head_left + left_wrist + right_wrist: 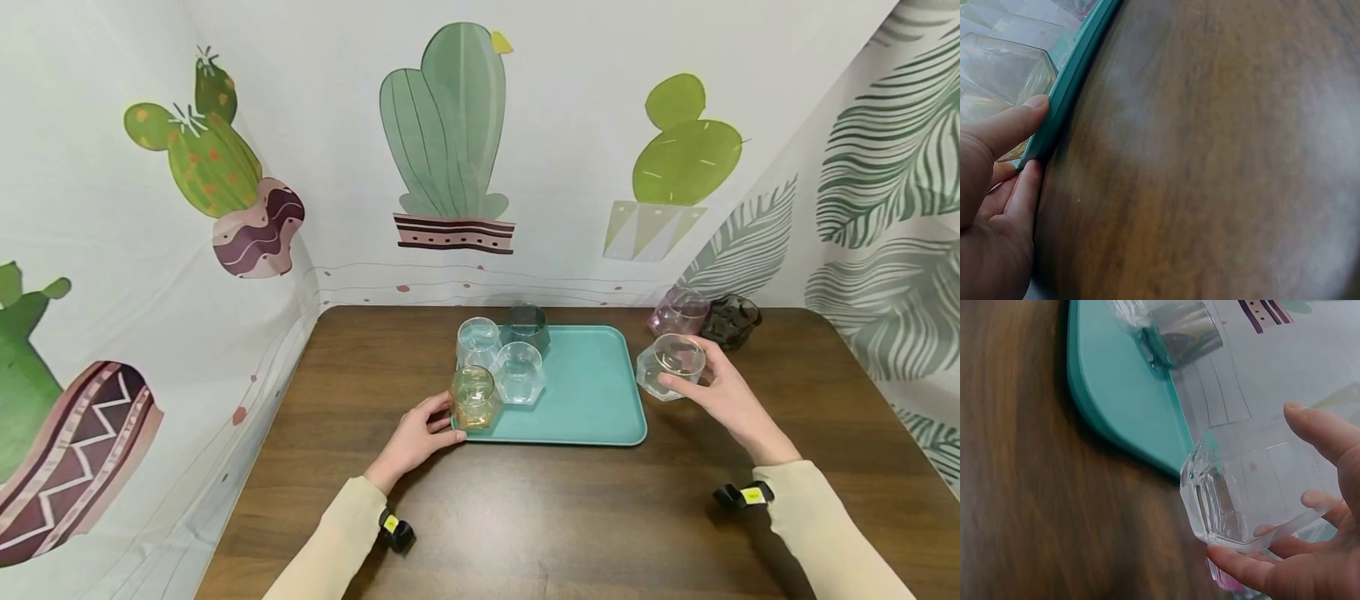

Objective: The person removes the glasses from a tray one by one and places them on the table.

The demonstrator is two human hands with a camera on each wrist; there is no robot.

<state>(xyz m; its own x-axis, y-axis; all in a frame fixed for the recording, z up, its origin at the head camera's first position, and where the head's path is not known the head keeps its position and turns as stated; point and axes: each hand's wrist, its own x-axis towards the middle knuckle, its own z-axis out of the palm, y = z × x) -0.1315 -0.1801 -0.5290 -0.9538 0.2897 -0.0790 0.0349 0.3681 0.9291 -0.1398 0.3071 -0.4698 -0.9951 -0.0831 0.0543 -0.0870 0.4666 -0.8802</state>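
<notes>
A teal tray [585, 392] lies on the wooden table. At its front-left corner my left hand [422, 433] holds the edge, the thumb [1019, 125] on the rim and the other fingers against the side. Right by that hand stands an amber glass [474, 400]. Behind it on the tray are two clear glasses, one at the back left [478, 340] and one nearer [519, 373], and a dark grey glass [527, 327]. Just right of the tray, my right hand [716, 387] grips a clear faceted glass [1254, 481] between thumb and fingers.
Beyond the right hand, a pink glass [678, 310] and a black glass [731, 321] stand by the wall at the table's back edge. A cloth printed with cacti [555, 167] hangs behind the table [525, 517].
</notes>
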